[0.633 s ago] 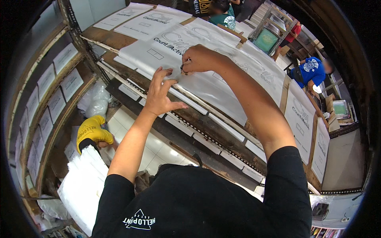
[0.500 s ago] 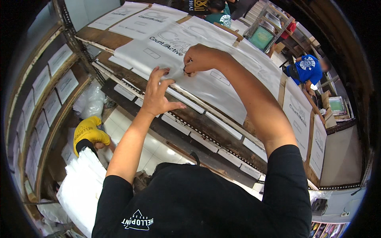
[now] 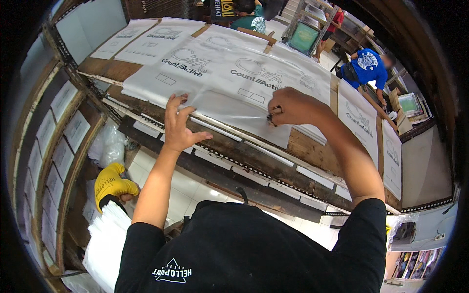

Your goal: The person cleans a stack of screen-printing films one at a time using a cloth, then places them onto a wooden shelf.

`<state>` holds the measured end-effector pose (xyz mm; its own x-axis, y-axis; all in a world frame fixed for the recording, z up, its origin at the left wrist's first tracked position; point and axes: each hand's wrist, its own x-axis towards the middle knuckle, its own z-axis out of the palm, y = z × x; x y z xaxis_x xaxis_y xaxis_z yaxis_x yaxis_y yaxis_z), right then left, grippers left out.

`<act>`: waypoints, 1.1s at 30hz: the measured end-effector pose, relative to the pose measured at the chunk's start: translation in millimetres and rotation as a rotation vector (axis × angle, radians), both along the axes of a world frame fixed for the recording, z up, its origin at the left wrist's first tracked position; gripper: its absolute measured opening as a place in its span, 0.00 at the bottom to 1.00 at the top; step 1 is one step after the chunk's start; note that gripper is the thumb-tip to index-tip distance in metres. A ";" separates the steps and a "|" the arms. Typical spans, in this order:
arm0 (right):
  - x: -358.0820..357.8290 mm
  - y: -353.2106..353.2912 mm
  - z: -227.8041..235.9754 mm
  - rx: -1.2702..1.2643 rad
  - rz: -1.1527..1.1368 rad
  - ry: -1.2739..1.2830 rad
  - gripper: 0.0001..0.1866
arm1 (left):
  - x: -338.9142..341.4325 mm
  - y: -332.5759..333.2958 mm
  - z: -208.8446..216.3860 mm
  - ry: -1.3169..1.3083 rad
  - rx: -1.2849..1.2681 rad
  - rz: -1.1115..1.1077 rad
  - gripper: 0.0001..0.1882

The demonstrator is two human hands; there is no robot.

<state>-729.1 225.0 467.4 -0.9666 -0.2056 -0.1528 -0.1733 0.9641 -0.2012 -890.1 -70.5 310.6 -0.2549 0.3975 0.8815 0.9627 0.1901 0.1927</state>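
Translucent white plastic sheets (image 3: 166, 97) with dark and outlined prints lie overlapping along a long wooden table. My right hand (image 3: 292, 108) is closed in a pinch low over the front part of one sheet; a raised crease in the plastic (image 3: 229, 105) runs leftward from its fingertips. The fingertips are dark, and the pinched edge is mostly hidden by the hand. At the table's front edge, left of the crease, my left hand (image 3: 180, 126) is open with fingers and thumb spread. Its fingertips are by the sheet's front margin, and nothing is in it.
More printed sheets (image 3: 364, 117) lie along the table to the right. A perforated metal rail (image 3: 273, 180) edges the table's front. Shelves of printed sheets (image 3: 53, 141) stand left. A person in yellow (image 3: 113, 185) bends low; others in green (image 3: 249, 22) and blue (image 3: 366, 68) are beyond.
My right hand has moved right and slightly nearer, drawing the crease in the plastic out with it. My left hand has shifted slightly left and stays open. The whole view has swung a little.
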 end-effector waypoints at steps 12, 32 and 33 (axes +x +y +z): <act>58.0 24.4 10.3 -0.783 -0.402 -0.062 0.14 | 4.9 -1.4 5.6 -0.019 -0.015 0.003 0.45; 106.4 -58.5 -12.3 -1.763 -0.512 0.501 0.19 | 71.2 -1.8 48.8 -0.085 -0.076 -0.093 0.45; 109.9 -60.3 -13.8 -1.762 -0.476 0.472 0.22 | 82.0 -1.2 53.5 -0.091 0.040 -0.084 0.45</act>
